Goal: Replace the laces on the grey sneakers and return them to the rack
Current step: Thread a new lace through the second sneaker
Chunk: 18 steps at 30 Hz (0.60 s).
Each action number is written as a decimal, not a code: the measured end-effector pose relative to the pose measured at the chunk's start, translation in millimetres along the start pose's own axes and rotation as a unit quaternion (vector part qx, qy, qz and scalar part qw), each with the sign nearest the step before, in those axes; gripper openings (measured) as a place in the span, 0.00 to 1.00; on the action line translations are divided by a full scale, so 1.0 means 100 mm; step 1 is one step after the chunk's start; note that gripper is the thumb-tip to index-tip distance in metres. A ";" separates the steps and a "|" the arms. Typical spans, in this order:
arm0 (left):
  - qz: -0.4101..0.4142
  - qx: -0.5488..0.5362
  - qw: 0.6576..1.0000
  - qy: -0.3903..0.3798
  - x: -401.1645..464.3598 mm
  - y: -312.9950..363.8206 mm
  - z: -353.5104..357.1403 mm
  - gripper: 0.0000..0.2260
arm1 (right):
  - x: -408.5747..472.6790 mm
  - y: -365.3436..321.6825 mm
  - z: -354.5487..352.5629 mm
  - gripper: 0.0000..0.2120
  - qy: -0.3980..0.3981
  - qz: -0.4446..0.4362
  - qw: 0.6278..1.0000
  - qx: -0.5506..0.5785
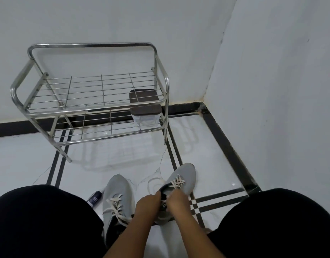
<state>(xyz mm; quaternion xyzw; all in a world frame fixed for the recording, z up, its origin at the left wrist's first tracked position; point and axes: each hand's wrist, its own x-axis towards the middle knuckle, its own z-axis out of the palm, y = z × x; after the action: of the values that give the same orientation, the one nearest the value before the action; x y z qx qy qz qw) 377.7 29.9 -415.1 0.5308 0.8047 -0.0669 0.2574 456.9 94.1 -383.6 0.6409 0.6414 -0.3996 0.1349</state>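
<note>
Head view | right grey sneaker (181, 180) on the floor at 5 o'clock, toe toward 1 | left hand (148, 203) and right hand (179, 201) both pinch its tongue, forearms converging from 6 | second sneaker (116, 198) beside, laced | rack (89, 108) at 11.

The light is flat, cool and rather dim, giving the white walls (123, 19) a grey-blue cast. The glossy floor (207, 138) mirrors the metal rack (89, 90) as a pale reflection at centre frame, with small glare spots nearby. Shadows are soft and faint. Wide-angle distortion bends the wall corner at upper right. Detail is slightly soft overall, with compression smear.
</note>
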 end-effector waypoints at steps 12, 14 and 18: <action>-0.106 -0.172 0.975 -0.092 -0.50 0.16 0.74 0.14 | -0.03 0.41 0.12 0.09 0.137 0.033 0.951 0.275; -0.126 -0.240 0.957 -0.102 -0.60 0.19 0.86 0.14 | -0.08 0.47 0.27 0.11 0.131 0.041 0.913 0.384; -0.247 -0.385 0.889 -0.028 -0.61 0.02 0.95 0.21 | -0.24 0.67 0.31 0.11 0.227 0.096 0.858 0.451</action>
<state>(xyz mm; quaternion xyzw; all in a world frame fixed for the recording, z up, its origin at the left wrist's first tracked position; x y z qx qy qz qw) 430.2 -55.8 -466.9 0.1716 0.8650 0.1719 0.4390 511.7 46.1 -410.1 0.7626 0.3393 -0.4739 -0.2807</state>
